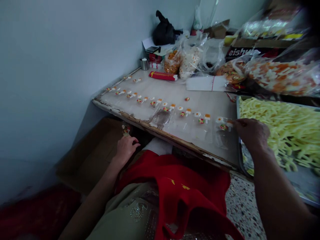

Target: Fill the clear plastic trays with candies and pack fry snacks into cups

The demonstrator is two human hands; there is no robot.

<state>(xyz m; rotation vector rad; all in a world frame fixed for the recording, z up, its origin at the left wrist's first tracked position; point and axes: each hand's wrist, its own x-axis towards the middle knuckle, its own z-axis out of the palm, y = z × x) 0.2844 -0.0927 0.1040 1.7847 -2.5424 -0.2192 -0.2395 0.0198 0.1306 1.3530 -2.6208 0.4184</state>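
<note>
My left hand [127,148] is over the cardboard box below the table edge, its fingers curled. A small clear packet [125,129] with colourful candy inside rises from the hand's far side. At the right end of the table, the fingertips of my right hand [253,133] are pinched at an orange-and-white candy [229,122]. Beside that candy lie a round red-and-green candy [223,127] and a fried-egg-shaped candy [219,119], on a clear bag [222,141]. Similar candy groups lie in a row leftward along the table.
A metal tray [239,146] of pale yellow curled pieces stands at the right. Candy-filled plastic bags [190,61], a red packet [163,76] and a metal cup [144,64] are at the back. The cardboard box [87,156] sits below the worn table edge [150,128].
</note>
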